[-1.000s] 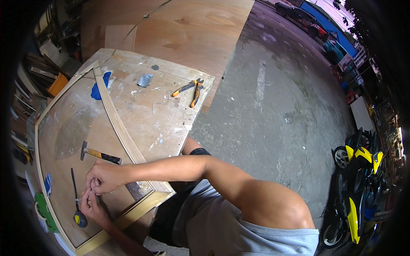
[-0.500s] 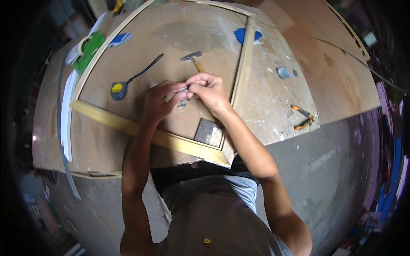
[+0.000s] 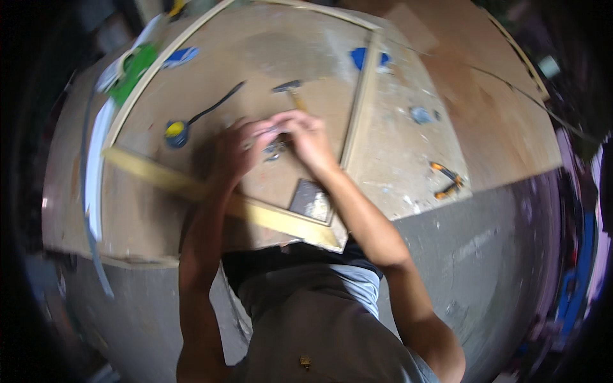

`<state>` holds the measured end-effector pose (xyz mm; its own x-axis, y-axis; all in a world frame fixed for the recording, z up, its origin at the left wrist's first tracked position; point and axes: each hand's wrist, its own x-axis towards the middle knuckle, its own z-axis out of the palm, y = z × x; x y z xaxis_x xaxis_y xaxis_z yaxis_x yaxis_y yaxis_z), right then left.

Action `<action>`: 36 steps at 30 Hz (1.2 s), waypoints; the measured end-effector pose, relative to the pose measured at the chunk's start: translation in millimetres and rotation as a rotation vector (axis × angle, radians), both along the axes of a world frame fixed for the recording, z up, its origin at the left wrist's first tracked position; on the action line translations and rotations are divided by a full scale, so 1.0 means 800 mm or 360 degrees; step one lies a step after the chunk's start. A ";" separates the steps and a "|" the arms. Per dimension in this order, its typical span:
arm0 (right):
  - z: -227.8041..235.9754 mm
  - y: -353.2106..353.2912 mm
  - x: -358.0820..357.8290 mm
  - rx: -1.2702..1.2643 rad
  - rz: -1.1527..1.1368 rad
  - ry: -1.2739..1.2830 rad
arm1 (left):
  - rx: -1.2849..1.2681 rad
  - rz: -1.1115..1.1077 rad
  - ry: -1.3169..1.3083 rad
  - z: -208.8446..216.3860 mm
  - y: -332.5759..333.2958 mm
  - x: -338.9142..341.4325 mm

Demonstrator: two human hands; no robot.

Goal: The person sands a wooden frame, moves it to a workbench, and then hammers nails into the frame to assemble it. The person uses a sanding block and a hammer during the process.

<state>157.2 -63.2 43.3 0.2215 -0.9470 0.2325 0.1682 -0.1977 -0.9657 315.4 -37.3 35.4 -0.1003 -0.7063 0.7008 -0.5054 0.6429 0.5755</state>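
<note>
My left hand and my right hand meet fingertip to fingertip above the wooden table, inside a wooden frame. Both are closed in a pinch, with some small thing between the fingertips that is too blurred to make out. Just below the fingers, several small dark metal pieces lie on the tabletop. Beyond my right hand lies a hammer, its wooden handle partly hidden by that hand.
A tape measure with a dark strap lies left of my hands. Near the frame's close corner is a dark square block. Orange-handled pliers rest at the table's right edge. Green tape or cloth and white strips line the left side.
My fingertips have drawn closer together, and my right hand has shifted slightly left. More of the small pieces beneath shows. The view itself has moved a little and blurred.
</note>
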 end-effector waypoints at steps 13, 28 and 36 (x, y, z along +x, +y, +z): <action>0.011 0.005 -0.011 0.0321 0.0313 -0.0432 | 0.0325 -0.0119 0.0289 -0.007 0.003 0.010; 0.020 0.017 -0.009 -0.0008 0.0119 -0.0217 | -0.0035 -0.0003 -0.0257 0.010 0.008 0.002; 0.027 0.022 -0.023 -0.0104 0.0153 -0.0167 | 0.0016 -0.0040 -0.0235 0.019 0.015 -0.008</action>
<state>139.0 -45.7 64.6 0.2816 -0.9048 0.3195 0.2885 -0.2377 -0.9275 308.7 -25.6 50.9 -0.2196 -0.7093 0.6698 -0.5690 0.6508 0.5026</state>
